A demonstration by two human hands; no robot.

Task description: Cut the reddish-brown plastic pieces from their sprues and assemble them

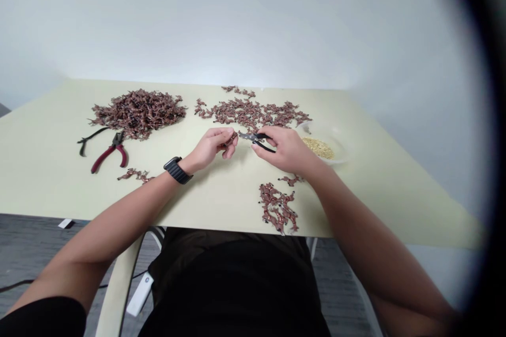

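The left hand (213, 148) is curled shut, pinching a small copper-brown piece (232, 139) (too small to make out in detail) right at the tips of black-handled pliers (253, 138), which the right hand (286, 151) grips firmly. Both hands are above the pale tabletop (47, 179). A large heap of similar pieces (138, 114) and red-handled pliers (109, 154) lie to the left; a clear bowl of pale granules (318, 147) sits just beyond the right hand.

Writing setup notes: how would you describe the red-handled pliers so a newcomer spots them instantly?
On the pale green table, below the largest brown heap, lie the pliers. Their red handles set them apart from the black-handled tool beside them.
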